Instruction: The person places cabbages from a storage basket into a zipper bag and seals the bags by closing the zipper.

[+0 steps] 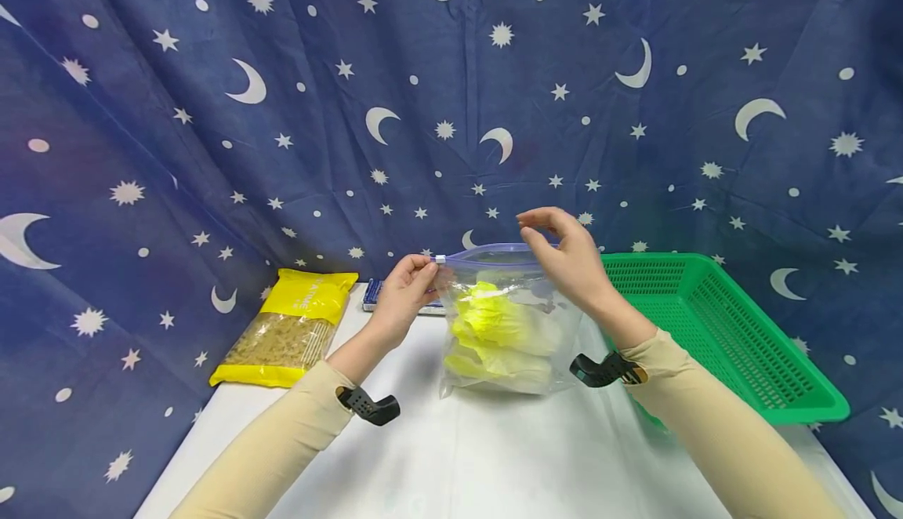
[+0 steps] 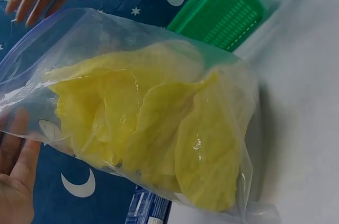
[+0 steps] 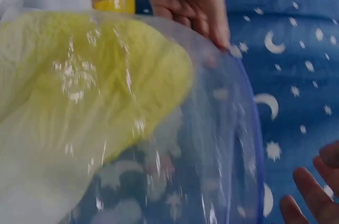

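Note:
A clear zip bag (image 1: 518, 280) with a purple top edge stands on the white table, holding pale yellow-green leaves (image 1: 494, 319) that look like cabbage. My left hand (image 1: 409, 292) pinches the bag's upper left corner, right beside a small white slider (image 1: 440, 259). Above the upper right of the bag, my right hand (image 1: 567, 260) is raised with loosely bent fingers and nothing between them. In the right wrist view, its fingers (image 3: 312, 197) show apart from the purple edge. The leaves (image 2: 143, 123) fill much of the bag in the left wrist view.
To the right stands a green plastic basket (image 1: 734, 346) with perforated walls. A yellow package (image 1: 289, 327) with a see-through window lies at the left. Behind my left hand is a blue box (image 1: 371, 294), partly hidden. A blue star-and-moon curtain (image 1: 451, 72) hangs behind the table (image 1: 451, 464).

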The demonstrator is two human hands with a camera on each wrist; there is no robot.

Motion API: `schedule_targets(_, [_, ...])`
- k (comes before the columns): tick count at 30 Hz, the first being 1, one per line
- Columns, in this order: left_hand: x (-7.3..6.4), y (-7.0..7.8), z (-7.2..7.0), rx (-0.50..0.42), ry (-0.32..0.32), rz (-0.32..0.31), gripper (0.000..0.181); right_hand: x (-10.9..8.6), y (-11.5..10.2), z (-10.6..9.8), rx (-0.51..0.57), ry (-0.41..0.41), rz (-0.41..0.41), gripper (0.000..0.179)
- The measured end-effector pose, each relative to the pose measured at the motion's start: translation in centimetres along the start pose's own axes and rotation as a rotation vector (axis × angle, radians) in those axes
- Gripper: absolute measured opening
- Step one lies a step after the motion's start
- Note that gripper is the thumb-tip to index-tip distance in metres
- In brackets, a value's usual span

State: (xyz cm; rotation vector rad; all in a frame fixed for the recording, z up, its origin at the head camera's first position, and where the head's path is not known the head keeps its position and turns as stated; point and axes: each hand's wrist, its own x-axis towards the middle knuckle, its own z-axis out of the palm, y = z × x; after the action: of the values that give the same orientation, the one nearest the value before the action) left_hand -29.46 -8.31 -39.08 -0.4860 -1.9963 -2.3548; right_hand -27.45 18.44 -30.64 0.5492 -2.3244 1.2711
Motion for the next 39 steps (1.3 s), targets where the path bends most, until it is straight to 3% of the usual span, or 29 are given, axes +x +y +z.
schedule_targets(6, [-0.1, 0.5, 0.7, 0.03, -0.018, 0.008, 0.018, 0.7, -1.5, 3.0, -0.163, -0.194, -0.043, 0.026])
schedule_targets(11, [-0.1, 0.5, 1.2, -0.003, -0.02, 0.034, 0.016, 1.4, -2.3, 4.8, -0.264, -0.259, -0.086, 0.026])
schedule_targets(15, [-0.1, 0.5, 1.4, -0.021, -0.031, 0.046, 0.015, 1.8, -2.7, 5.7, -0.282, -0.294, -0.072, 0.023])
schedule_targets(21, [-0.1, 0.7, 1.6, 0.006, -0.046, 0.077, 0.017, 1.9, -2.9, 6.2, -0.293, -0.289, -0.057, 0.017])
schedule_targets(27, [-0.1, 1.0, 1.7, 0.032, -0.04, 0.102, 0.017, 2.1, -2.9, 6.4, -0.326, -0.263, -0.097, 0.014])
schedule_targets(39, [-0.2, 1.1, 1.9, 0.2, -0.066, 0.154, 0.017, 1.9, -2.8, 6.3, -0.369, -0.242, -0.181, 0.009])
